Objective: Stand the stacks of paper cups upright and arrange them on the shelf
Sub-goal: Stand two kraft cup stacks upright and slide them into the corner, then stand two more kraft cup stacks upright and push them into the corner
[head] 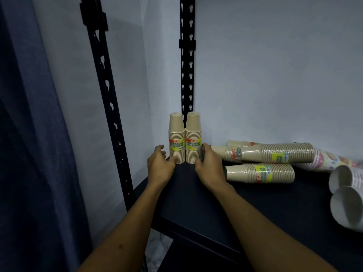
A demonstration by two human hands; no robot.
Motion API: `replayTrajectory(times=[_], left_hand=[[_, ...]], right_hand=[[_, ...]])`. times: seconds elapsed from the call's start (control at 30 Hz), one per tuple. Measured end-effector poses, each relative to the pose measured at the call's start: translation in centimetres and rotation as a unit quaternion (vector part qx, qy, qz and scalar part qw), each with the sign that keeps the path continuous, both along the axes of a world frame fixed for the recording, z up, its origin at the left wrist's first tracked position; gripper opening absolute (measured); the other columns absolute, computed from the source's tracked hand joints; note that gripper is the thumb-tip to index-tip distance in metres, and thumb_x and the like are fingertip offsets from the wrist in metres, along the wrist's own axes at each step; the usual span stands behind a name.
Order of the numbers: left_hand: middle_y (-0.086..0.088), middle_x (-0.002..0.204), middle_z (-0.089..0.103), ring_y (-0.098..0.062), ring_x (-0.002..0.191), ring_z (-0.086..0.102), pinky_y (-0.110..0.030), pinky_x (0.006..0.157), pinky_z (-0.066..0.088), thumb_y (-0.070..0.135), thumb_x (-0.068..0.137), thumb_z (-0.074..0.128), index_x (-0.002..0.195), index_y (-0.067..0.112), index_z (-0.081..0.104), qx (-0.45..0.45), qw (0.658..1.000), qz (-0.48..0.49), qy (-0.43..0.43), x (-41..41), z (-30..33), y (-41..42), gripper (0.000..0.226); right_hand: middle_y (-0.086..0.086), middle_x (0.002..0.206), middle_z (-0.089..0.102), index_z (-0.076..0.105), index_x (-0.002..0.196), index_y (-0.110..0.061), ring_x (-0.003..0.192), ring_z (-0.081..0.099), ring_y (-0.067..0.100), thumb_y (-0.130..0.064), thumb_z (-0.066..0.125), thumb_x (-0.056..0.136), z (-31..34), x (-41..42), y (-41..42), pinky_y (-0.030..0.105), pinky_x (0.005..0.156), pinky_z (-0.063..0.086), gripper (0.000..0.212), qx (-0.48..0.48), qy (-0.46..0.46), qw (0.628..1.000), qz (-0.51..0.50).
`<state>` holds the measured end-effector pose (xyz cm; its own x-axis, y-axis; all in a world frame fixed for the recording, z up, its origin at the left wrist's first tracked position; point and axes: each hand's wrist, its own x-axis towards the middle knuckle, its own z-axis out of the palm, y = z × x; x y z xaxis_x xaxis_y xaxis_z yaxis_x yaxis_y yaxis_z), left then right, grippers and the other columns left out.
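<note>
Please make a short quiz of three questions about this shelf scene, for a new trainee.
1. True or false: two tan cup stacks already stand upright in the shelf's back corner.
2. The tan stack lying nearest the front of the shelf: which way does its closed end point? A) left B) right C) up
3. Fill in: the two white stacks at the right edge show their ___ mouths to the camera.

Key
1. True: left upright stack and right upright stack stand side by side, with the left hand and right hand at their bases.
2. A: front lying stack.
3. Open: white stacks.
</note>
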<state>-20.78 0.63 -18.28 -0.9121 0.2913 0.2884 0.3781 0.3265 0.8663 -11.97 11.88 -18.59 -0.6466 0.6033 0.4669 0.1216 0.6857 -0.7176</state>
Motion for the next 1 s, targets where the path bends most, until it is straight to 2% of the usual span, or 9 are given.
replayTrajectory(times=[0.1,0.2,0.33,0.5,0.6,0.73,0.8,0.9,1.0], left_hand=[[-0.006,0.110,0.062,-0.018,0.098,0.059,-0.028,0.083,0.049,0.007,0.090,0.057,0.129,0.010,0.050,0.033,0.998,0.047,0.032,1.1,0.1,-1.1,0.040],[0.001,0.093,0.060,-0.015,0.089,0.059,-0.024,0.076,0.046,0.002,0.089,0.053,0.119,0.006,0.058,0.025,0.998,0.027,0.058,2.6,0.2,-2.0,0.031],[-0.004,0.098,0.066,-0.013,0.087,0.059,-0.022,0.076,0.046,0.003,0.089,0.054,0.111,0.005,0.064,0.003,0.996,-0.018,0.085,4.6,0.2,-2.6,0.024],[-0.001,0.093,0.064,-0.010,0.084,0.061,-0.018,0.070,0.047,0.003,0.088,0.056,0.110,0.011,0.062,-0.010,0.991,-0.088,0.096,7.4,0.2,-2.1,0.024],[0.001,0.097,0.064,-0.006,0.085,0.060,-0.018,0.073,0.050,0.008,0.088,0.060,0.116,0.015,0.060,-0.029,0.987,-0.140,0.078,9.1,0.3,-0.7,0.029],[-0.001,0.111,0.061,-0.010,0.098,0.060,-0.020,0.081,0.047,0.024,0.083,0.071,0.135,0.019,0.047,-0.040,0.975,-0.219,0.021,10.7,0.3,2.0,0.057],[-0.001,0.114,0.059,-0.012,0.104,0.058,-0.022,0.085,0.046,0.028,0.079,0.075,0.139,0.021,0.041,-0.048,0.968,-0.246,0.008,11.4,0.6,3.3,0.069],[0.010,0.104,0.056,-0.004,0.095,0.055,-0.009,0.071,0.040,0.025,0.077,0.078,0.131,0.023,0.046,-0.051,0.960,-0.274,0.012,12.1,0.9,4.7,0.063],[0.010,0.107,0.057,-0.009,0.101,0.056,-0.015,0.076,0.042,0.028,0.073,0.080,0.128,0.021,0.051,-0.073,0.960,-0.269,0.036,12.1,0.7,5.7,0.062]], right_hand=[[0.003,0.106,0.066,0.058,0.111,-0.014,0.095,0.062,0.018,-0.004,0.057,0.085,0.0,1.6,-1.2,0.036,0.084,0.053,0.028,0.014,0.007,1.000,0.013],[0.007,0.117,0.065,0.056,0.125,-0.011,0.106,0.061,0.019,-0.005,0.058,0.087,0.0,3.8,-2.5,0.037,0.094,0.051,0.039,0.022,-0.010,0.999,0.030],[0.007,0.119,0.063,0.054,0.130,-0.011,0.106,0.059,0.014,-0.009,0.057,0.090,0.4,7.9,-3.4,0.026,0.092,0.048,0.040,0.065,-0.044,0.994,0.075],[0.004,0.126,0.061,0.054,0.131,-0.014,0.114,0.056,0.017,-0.018,0.057,0.091,1.3,13.6,-2.4,0.031,0.099,0.045,0.040,0.156,-0.089,0.978,0.108],[0.006,0.117,0.066,0.061,0.122,-0.010,0.107,0.060,0.021,-0.014,0.058,0.088,3.2,16.2,0.4,0.025,0.091,0.044,0.034,0.208,-0.102,0.969,0.084],[0.008,0.117,0.066,0.062,0.119,-0.011,0.108,0.059,0.025,-0.015,0.056,0.086,5.8,18.5,5.6,0.037,0.090,0.048,0.034,0.266,-0.123,0.956,0.008],[0.008,0.119,0.064,0.061,0.120,-0.009,0.110,0.057,0.027,-0.013,0.055,0.086,6.7,19.0,8.2,0.037,0.089,0.048,0.034,0.282,-0.134,0.949,-0.039],[0.009,0.127,0.056,0.055,0.126,-0.009,0.120,0.049,0.030,-0.012,0.054,0.086,7.3,19.3,11.3,0.042,0.092,0.047,0.040,0.303,-0.184,0.931,-0.083],[0.011,0.136,0.047,0.046,0.135,-0.013,0.130,0.040,0.031,-0.020,0.054,0.089,7.5,19.3,12.9,0.048,0.097,0.044,0.047,0.280,-0.274,0.914,-0.102]])
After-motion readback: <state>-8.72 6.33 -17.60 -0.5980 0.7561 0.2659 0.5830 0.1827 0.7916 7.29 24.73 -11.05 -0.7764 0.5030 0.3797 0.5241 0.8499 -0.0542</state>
